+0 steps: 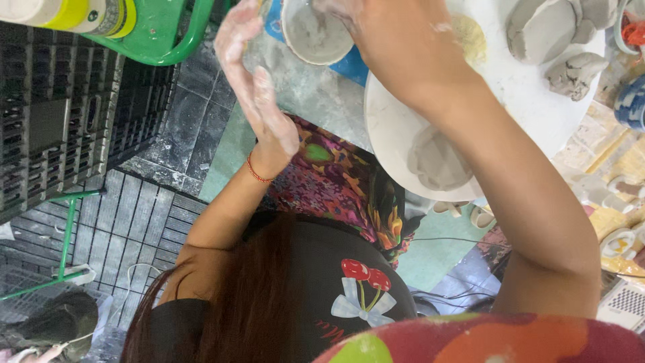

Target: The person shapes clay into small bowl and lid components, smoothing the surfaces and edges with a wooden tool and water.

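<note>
My right hand [393, 37], smeared with wet clay, reaches in from the lower right and grips the rim of a small grey clay bowl [314, 33] at the top of the view. My left hand is not in sight. Just left of the bowl a clay-coated hand [259, 101] with a red string bracelet is raised with its fingers spread; its arm joins the shoulder of another person in a black shirt with long dark hair, who sits right below me. That hand is close to the bowl, and I cannot tell whether it touches it.
A round white board [396, 128] under my forearm carries a flat clay disc [438, 160] and grey clay lumps [551, 33]. Black plastic crates [60, 114] stand at left on a dark tiled floor. White moulds [618, 195] crowd the right edge.
</note>
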